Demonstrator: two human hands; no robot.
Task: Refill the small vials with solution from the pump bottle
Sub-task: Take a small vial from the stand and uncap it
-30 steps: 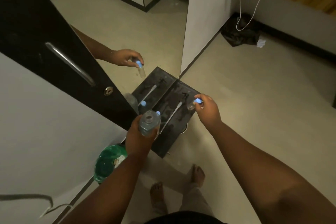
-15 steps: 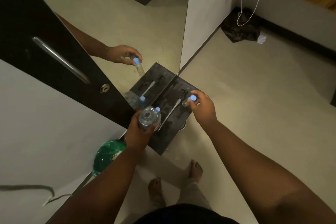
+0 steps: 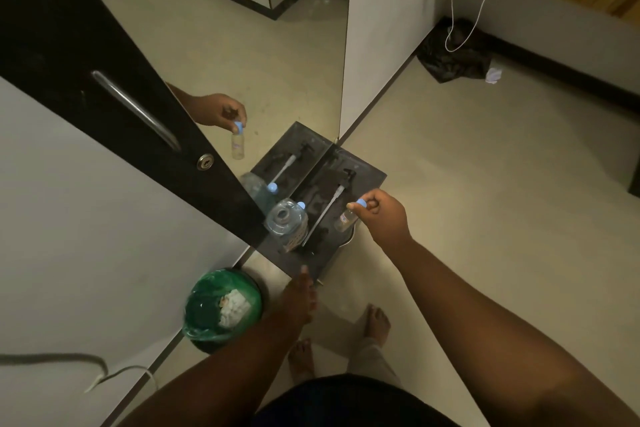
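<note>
Your left hand (image 3: 299,300) has let go of the pump bottle (image 3: 286,222) and dropped below the dark shelf (image 3: 367,172); its fingers hang loose, gripping nothing. That bottle now stands uncapped on the shelf beside the mirror (image 3: 242,55). Your right hand (image 3: 382,215) pinches a small vial (image 3: 347,218) by its blue cap at the shelf's right edge. Print on the vial label is unreadable.

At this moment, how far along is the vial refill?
Done: the large clear bottle stands uncapped on the dark shelf, released; its pump lies beside it. In hand: the right hand holds a blue-capped vial; the left hand is empty. Left: a second blue-capped vial waits behind the bottle.
</note>
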